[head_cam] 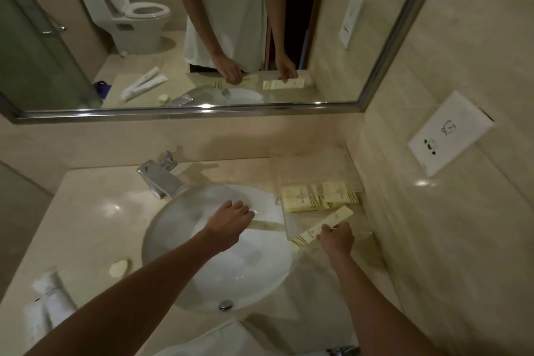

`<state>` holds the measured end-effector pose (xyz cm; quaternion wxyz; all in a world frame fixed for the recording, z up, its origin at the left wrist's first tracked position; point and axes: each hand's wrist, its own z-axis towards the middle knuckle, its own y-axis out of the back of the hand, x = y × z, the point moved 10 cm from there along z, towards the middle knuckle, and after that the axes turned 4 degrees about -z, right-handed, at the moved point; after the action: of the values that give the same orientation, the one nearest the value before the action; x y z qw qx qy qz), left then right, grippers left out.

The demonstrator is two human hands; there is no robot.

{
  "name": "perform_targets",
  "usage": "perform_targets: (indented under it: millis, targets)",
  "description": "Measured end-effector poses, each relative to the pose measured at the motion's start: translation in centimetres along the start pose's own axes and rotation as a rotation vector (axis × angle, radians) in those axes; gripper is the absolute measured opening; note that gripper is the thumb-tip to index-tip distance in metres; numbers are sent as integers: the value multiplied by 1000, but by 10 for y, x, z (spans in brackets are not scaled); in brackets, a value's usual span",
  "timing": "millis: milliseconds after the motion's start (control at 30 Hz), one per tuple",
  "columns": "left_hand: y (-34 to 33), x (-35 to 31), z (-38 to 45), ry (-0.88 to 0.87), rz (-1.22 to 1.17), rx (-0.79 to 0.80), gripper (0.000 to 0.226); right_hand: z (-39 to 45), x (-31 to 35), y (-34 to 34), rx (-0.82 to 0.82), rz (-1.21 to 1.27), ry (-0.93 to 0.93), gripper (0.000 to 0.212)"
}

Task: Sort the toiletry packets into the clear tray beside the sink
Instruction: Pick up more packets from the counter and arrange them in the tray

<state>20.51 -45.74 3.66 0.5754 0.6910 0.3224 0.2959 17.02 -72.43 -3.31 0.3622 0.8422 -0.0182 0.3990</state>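
Right hand (336, 237) pinches a long cream packet (323, 228) at its near half; packet lies slantwise over the front edge of the clear tray (315, 162), far end pointing toward the packets already stacked (320, 198) in the tray's front section. Left hand (229, 222) hangs over the sink (202, 263), fingers curled onto a second pale packet (267, 225) that bridges the basin rim toward the tray

Risks, as judged: left packet sits over open basin, so a loose hold likely drops it in, possibly wet. Right packet is held off-centre; it could tip and land across the tray wall instead of inside. Pushing it in could shove the existing stack askew

Hard to read: tray walls nearly vanish against the counter, dividers uncertain. Left fingertips hidden behind the knuckles, so grip on its packet is a guess. Print on packets illegible; dim light, some blur
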Motion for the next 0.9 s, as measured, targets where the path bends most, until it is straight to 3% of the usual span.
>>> perform_targets:
  millis: [300, 500, 900]
  targets:
    - [4, -3, 40, 26, -22, -3, 33, 31, -20, -14, 28, 366, -337, 34]
    - [2, 0, 50, 44, -70, -2, 29, 37, -21, -31, 70, 392, -387, 43]
    - [-2, -9, 60, 43, -110, 2, 27, 46, -22, -43, 86, 456, -402, 36]
